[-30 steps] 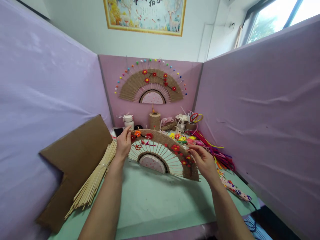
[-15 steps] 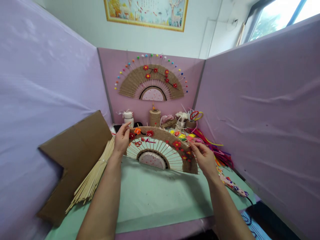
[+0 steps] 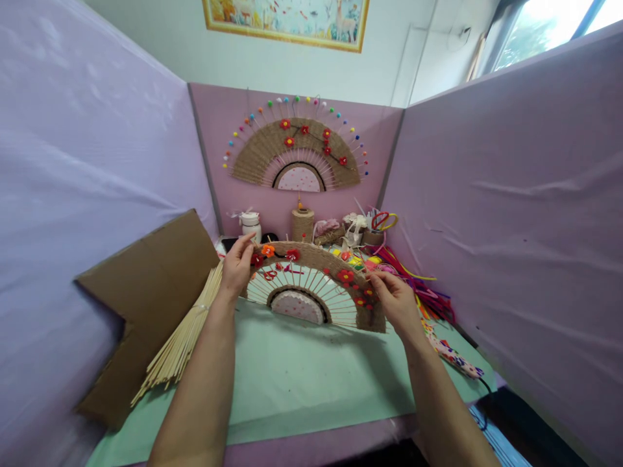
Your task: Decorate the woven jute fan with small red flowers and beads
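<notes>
Between my hands a half-round fan [image 3: 316,254] of thin sticks and brown twine stands tilted above the table. Red and orange flowers sit along its twine band, and a pale dotted half-disc [image 3: 296,307] forms its base. My left hand [image 3: 237,264] is closed on the fan's upper left edge, thumb and fingers pinching it. With pinched fingers, my right hand [image 3: 392,293] grips the upper right edge. A finished-looking larger fan [image 3: 296,152], edged with coloured balls, hangs on the pink panel behind.
At left a bundle of thin sticks [image 3: 182,340] leans by brown cardboard [image 3: 150,292]. Along the back stand a white bottle [image 3: 250,225], a twine spool [image 3: 302,225] and scissors [image 3: 384,221]. Coloured pipe cleaners [image 3: 433,298] and a flower-patterned tool [image 3: 455,360] with a cord lie at right.
The whole view has shifted slightly, with the scene sitting a little higher. Both hands keep their hold on the fan, which has hardly moved.
</notes>
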Available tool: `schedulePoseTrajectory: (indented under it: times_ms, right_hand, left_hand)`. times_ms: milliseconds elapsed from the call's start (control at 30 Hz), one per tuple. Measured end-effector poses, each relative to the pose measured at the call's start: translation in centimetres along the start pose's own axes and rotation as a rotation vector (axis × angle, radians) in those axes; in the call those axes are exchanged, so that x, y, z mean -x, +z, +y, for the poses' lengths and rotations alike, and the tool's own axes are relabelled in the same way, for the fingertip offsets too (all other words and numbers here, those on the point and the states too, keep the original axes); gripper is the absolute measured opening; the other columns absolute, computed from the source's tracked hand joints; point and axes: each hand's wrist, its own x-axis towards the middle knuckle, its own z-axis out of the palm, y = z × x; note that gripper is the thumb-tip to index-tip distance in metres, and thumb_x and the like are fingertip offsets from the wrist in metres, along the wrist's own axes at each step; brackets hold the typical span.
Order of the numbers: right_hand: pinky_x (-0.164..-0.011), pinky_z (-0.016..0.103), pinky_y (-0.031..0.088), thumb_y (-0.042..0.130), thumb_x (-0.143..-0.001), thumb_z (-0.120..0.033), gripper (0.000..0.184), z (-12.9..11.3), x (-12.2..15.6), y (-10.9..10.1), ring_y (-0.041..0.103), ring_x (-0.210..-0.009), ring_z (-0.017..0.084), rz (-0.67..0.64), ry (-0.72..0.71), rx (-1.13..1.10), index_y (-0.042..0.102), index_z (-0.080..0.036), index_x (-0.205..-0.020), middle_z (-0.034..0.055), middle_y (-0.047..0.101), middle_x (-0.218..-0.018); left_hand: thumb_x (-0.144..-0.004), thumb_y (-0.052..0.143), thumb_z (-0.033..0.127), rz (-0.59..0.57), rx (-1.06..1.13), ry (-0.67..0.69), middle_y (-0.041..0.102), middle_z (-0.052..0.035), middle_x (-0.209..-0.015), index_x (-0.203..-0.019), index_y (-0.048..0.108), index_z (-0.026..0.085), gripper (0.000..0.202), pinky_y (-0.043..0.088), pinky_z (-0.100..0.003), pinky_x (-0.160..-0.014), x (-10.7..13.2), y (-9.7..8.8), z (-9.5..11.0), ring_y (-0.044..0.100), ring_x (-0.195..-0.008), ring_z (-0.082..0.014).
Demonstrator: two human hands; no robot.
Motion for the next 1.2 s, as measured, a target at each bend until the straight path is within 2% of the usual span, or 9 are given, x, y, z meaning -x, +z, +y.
schedulePoseTrajectory:
  times_ms: [167,300,433,567,767,967,1067,1133,1200]
  right_hand:
    - [-0.075,0.034,0.051,0.059,-0.08,-0.058,0.042,0.0,-0.4,-0.2,0.064,-0.08,0.022,-0.036,0.009,0.017,0.071,-0.018,-0.086,0.0068,0.073,-0.084]
    - [-0.074,0.032,0.051,0.06,-0.079,-0.057,0.041,-0.2,-1.3,-0.8,0.065,-0.08,0.022,-0.12,0.025,0.042,0.073,-0.018,-0.082,0.0057,0.073,-0.083]
    - [-0.071,0.032,0.051,0.059,-0.08,-0.058,0.042,0.1,-2.4,-1.3,0.065,-0.077,0.022,-0.205,0.05,0.061,0.074,-0.019,-0.08,0.0043,0.073,-0.08]
    - [-0.069,0.031,0.05,0.056,-0.08,-0.061,0.046,0.9,-3.0,-1.1,0.064,-0.074,0.021,-0.202,0.069,0.056,0.074,-0.019,-0.08,0.0039,0.073,-0.078]
    - [-0.066,0.03,0.047,0.057,-0.079,-0.06,0.044,0.8,-4.9,-0.2,0.061,-0.07,0.02,-0.143,0.06,0.059,0.071,-0.018,-0.074,0.0035,0.071,-0.074]
    - [-0.062,0.027,0.043,0.057,-0.078,-0.058,0.043,-1.2,-11.0,0.5,0.058,-0.067,0.017,-0.148,0.036,0.048,0.07,-0.018,-0.074,0.0024,0.069,-0.072]
    - [-0.06,0.026,0.042,0.057,-0.077,-0.058,0.042,-2.1,-13.6,0.6,0.056,-0.065,0.016,-0.145,0.021,0.049,0.068,-0.018,-0.07,0.0018,0.067,-0.069]
    - [-0.061,0.026,0.043,0.057,-0.077,-0.057,0.041,-2.6,-14.1,0.4,0.056,-0.065,0.016,-0.154,0.013,0.052,0.068,-0.018,-0.07,0.0018,0.067,-0.069]
    - [-0.062,0.026,0.044,0.058,-0.078,-0.056,0.04,-2.7,-13.5,0.0,0.058,-0.067,0.017,-0.177,0.011,0.057,0.069,-0.018,-0.071,0.0023,0.069,-0.072]
  left_hand:
    - [-0.086,0.052,0.041,-0.019,0.0,-0.006,0.07,-0.0091,-0.106,-0.116,0.067,0.014,0.043,0.049,-0.035,-0.092,-0.2,-0.2,-0.1,0.064,-0.098,-0.021]
    - [-0.088,0.051,0.044,-0.052,-0.004,-0.019,0.07,-0.0086,-0.104,-0.114,0.068,0.015,0.043,0.049,-0.035,-0.09,-0.4,-0.4,0.3,0.064,-0.096,-0.0207]
    - [-0.086,0.055,0.044,-0.143,0.032,-0.035,0.07,-0.0064,-0.097,-0.125,0.062,0.018,0.047,0.052,-0.033,-0.082,-1.0,-0.5,0.9,0.065,-0.087,-0.0187]
    - [-0.08,0.064,0.042,-0.239,0.105,-0.109,0.07,-0.0041,-0.087,-0.126,0.061,0.019,0.052,0.053,-0.031,-0.076,-1.5,-0.5,1.4,0.064,-0.079,-0.017]
    - [-0.074,0.069,0.042,-0.186,0.114,-0.244,0.073,-0.0061,-0.087,-0.116,0.067,0.017,0.049,0.055,-0.031,-0.072,-2.2,-0.4,2.4,0.066,-0.078,-0.0188]
    - [-0.071,0.068,0.031,-0.09,0.127,-0.238,0.074,-0.0065,-0.09,-0.106,0.07,0.015,0.039,0.056,-0.032,-0.074,-6.5,0.8,3.6,0.067,-0.077,-0.0179]
    - [-0.071,0.067,0.028,-0.079,0.129,-0.237,0.073,-0.0055,-0.088,-0.106,0.07,0.015,0.038,0.055,-0.029,-0.074,-8.1,1.2,4.2,0.067,-0.075,-0.0163]
    - [-0.072,0.068,0.03,-0.075,0.112,-0.244,0.073,-0.0045,-0.085,-0.109,0.069,0.016,0.04,0.055,-0.027,-0.07,-8.0,1.0,4.7,0.066,-0.073,-0.0158]
    - [-0.073,0.069,0.034,-0.066,0.074,-0.249,0.072,-0.004,-0.083,-0.11,0.069,0.017,0.041,0.054,-0.026,-0.066,-6.8,0.3,5.3,0.066,-0.072,-0.0163]
